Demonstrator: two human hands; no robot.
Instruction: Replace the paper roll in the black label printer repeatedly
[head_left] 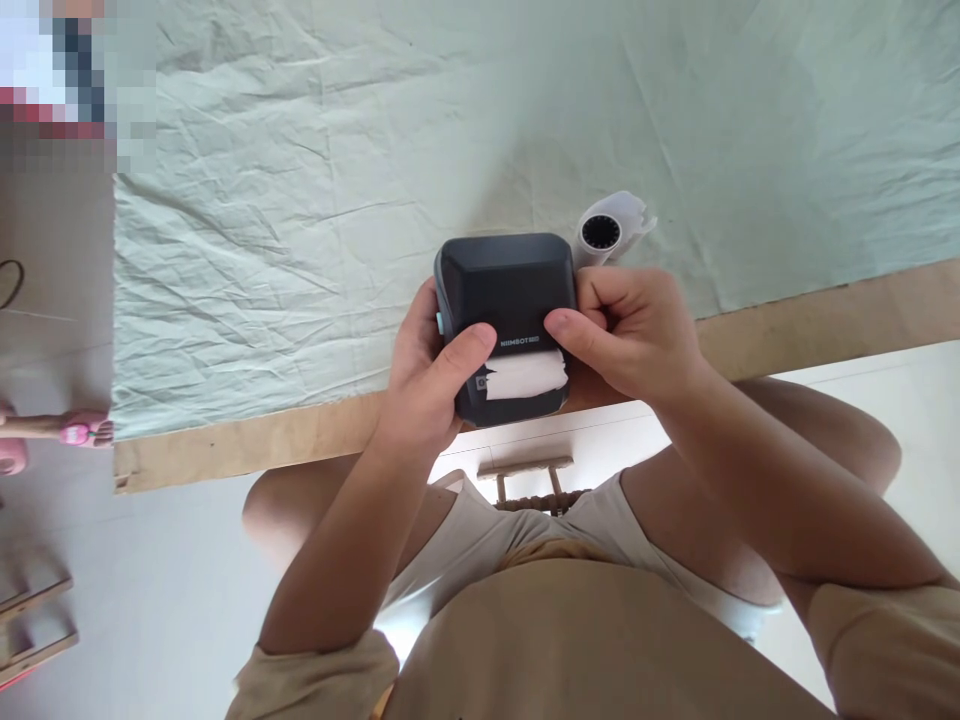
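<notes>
A black label printer (506, 290) with a light blue button on its left side is held at the table's near edge. White paper (527, 376) with ragged edges shows in its front slot. My left hand (439, 370) grips the printer's left side, thumb on the top near the slot. At the right side, my right hand (634, 325) has its thumb on the lid and its fingers curled against the casing. Just behind my right hand lies a white paper roll (600, 235) with a dark core and a torn loose end.
A wrinkled pale green cloth (300, 200) covers the table, whose bare wooden edge (247, 445) faces me. My legs are below it. At the far left, another person's foot in a pink sandal (77, 430) is on the floor, with wooden slats (37, 650) nearer.
</notes>
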